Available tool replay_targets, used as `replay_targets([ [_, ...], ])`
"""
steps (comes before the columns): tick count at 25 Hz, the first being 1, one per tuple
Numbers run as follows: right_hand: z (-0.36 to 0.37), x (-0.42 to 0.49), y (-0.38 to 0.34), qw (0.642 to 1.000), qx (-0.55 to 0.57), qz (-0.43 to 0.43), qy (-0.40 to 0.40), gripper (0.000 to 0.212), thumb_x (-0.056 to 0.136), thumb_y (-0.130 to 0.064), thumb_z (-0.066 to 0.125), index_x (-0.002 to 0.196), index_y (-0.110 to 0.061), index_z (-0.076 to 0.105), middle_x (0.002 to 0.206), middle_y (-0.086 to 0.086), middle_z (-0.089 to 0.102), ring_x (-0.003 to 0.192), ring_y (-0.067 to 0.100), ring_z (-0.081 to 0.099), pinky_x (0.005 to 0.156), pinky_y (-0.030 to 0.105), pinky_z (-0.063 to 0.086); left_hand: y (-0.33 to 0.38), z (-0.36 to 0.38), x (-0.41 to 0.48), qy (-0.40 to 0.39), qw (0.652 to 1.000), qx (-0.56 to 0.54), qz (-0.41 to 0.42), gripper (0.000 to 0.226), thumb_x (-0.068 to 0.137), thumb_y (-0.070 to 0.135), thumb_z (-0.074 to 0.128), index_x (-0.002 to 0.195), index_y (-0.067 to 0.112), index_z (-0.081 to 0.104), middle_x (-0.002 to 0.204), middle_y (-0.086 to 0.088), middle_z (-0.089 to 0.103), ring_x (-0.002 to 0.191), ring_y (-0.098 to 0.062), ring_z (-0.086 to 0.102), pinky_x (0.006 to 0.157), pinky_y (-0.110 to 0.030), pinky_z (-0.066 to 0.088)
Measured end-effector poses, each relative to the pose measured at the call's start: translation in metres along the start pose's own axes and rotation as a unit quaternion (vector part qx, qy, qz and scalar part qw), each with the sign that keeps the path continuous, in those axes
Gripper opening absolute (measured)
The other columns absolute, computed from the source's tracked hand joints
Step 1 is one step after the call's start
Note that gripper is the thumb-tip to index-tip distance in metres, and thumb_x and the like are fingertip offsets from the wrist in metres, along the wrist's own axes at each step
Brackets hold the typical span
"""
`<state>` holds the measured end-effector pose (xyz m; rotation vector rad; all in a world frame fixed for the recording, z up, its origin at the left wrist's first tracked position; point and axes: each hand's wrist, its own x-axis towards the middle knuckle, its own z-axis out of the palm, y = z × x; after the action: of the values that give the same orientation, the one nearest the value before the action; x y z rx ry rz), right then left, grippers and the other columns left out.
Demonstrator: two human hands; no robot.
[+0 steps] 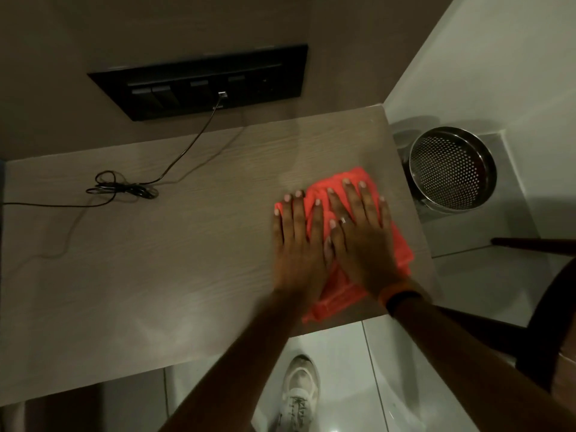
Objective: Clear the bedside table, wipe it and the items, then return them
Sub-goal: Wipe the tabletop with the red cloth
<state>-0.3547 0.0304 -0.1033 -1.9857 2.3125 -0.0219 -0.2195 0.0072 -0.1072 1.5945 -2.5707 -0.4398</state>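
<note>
The wood-grain bedside table (124,275) fills the left and centre of the frame, bare but for a black cable (124,190) coiled at upper left, so clearing looks done and wiping under way; no removed items are in view to wipe or return. The left hand (296,244) and right hand (361,241) lie flat with fingers spread, pressing an orange cloth (339,285) at centre right. That cloth sits near the table's right and front edges, with a perforated metal bin (452,173) just beyond, while open tabletop stretches leftward.
</note>
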Motion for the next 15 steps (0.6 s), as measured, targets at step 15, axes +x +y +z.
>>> replay_targets([
  [15,-0.017,0.137,0.054,1.0,-0.018,-0.018,-0.009,0.057,0.104,-0.034,0.028,0.16,-0.027,0.022,0.17,0.002,0.014,0.158,0.023,0.009,0.127,0.051,0.008,0.009,-0.014,0.148,0.002,0.999,0.048,-0.025,0.062,0.107,0.045,0.017,0.161,0.016,0.007,0.168,-0.014,-0.005,0.153,-0.042,-0.006,0.124,-0.055,0.002],
])
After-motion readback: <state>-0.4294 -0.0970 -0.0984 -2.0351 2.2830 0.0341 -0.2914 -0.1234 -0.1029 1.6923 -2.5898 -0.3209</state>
